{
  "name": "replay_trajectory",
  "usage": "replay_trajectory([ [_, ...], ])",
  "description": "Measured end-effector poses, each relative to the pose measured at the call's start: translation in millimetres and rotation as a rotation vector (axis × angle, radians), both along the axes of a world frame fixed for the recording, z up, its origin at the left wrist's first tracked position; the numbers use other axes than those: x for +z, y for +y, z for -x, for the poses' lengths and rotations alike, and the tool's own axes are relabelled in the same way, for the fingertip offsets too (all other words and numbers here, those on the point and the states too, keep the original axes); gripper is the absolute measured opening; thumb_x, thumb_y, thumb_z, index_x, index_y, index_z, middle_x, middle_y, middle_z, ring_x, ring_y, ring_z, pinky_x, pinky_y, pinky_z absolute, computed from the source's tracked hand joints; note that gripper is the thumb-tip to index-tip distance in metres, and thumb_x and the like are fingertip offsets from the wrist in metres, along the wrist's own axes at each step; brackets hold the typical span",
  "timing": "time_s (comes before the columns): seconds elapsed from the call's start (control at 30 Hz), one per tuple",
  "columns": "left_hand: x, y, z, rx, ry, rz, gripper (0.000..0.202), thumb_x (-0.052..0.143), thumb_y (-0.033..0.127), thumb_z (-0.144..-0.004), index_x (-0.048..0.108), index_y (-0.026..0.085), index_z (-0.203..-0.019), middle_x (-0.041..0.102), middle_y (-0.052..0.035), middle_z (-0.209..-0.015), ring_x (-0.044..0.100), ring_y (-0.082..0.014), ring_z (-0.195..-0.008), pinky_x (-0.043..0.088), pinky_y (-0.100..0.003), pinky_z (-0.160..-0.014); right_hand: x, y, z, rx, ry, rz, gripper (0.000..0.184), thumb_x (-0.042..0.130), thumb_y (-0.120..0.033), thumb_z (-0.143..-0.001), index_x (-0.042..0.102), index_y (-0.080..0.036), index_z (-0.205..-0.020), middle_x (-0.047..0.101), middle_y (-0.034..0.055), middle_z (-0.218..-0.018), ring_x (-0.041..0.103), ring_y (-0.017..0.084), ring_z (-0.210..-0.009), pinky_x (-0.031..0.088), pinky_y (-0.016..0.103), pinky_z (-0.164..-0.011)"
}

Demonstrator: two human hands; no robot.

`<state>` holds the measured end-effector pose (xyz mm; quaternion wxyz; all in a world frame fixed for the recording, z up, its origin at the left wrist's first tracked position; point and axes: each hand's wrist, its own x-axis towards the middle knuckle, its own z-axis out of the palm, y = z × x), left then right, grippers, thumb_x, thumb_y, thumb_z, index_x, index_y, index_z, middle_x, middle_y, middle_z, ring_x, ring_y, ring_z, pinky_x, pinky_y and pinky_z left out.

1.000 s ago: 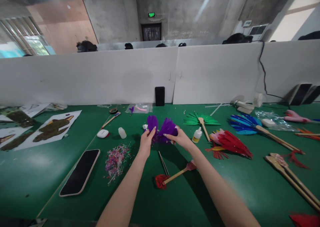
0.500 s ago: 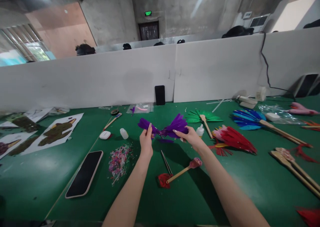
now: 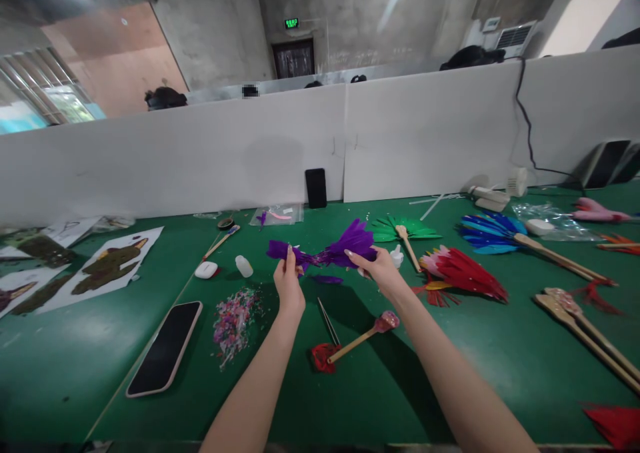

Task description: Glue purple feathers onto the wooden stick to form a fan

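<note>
Left hand point(image 3: 289, 286): pinches the left end of the purple feather bundle point(image 3: 345, 245), raised over the green table point(image 3: 400, 386).
Right hand point(image 3: 380, 270): fingers closed on the bundle's right fan.
At 6 o'clock: a wooden stick with red tassel point(image 3: 350, 344).

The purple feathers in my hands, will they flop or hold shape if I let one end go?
The purple feathers probably flop: they sag between the left hand and right hand. Likely very light, since fingers pinch them easily. One loose feather lies flat, so drafts may shift them.
</note>
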<state>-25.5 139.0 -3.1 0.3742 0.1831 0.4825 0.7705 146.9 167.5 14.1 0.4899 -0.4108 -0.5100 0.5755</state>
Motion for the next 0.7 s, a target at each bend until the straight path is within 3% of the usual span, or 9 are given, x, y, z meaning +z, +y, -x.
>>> replay_trajectory([
  [0.17,0.9,1.0,4.9,0.040,0.018,0.040,0.039,0.071,0.047,-0.058,0.057,0.013,-0.070,0.041,0.0072,-0.056,0.041,-0.0040,-0.048,0.033,-0.019,-0.050,2.2,-0.3,-1.2,-0.003,-0.002,-0.032,0.037,0.075,-0.045,-0.057,0.054,-0.016,-0.062,0.048,-0.0046,-0.047,0.036,0.005,-0.037,0.026,0.021,-0.036],
  [0.33,9.5,3.8,32.4,0.214,0.038,-0.002,0.038,0.066,0.051,-0.062,0.052,0.016,-0.070,0.043,0.0064,-0.058,0.038,-0.0047,-0.047,0.032,-0.020,-0.048,3.7,7.0,-18.9,-0.108,0.107,-0.022,0.034,0.076,-0.043,-0.058,0.054,-0.017,-0.064,0.047,-0.0062,-0.046,0.032,0.004,-0.036,0.021,0.020,-0.034],
  [0.53,4.6,2.4,37.2,-0.047,0.659,0.198,0.044,0.062,0.053,-0.067,0.043,0.017,-0.050,0.033,0.0061,-0.046,0.030,-0.0074,-0.047,0.023,-0.022,-0.047,0.8,6.8,-17.1,-0.024,0.130,0.042,0.037,0.080,-0.039,-0.050,0.054,-0.017,-0.063,0.051,-0.0044,-0.048,0.036,0.005,-0.036,0.024,0.020,-0.032],
  [0.7,-2.5,3.4,32.4,-0.169,0.751,0.265,0.041,0.060,0.053,-0.067,0.051,0.016,-0.052,0.040,0.0043,-0.047,0.035,-0.0091,-0.048,0.026,-0.021,-0.049,-3.3,8.2,-14.4,-0.035,0.105,0.071,0.040,0.080,-0.042,-0.049,0.052,-0.017,-0.063,0.051,-0.0042,-0.048,0.038,0.006,-0.036,0.026,0.020,-0.033],
])
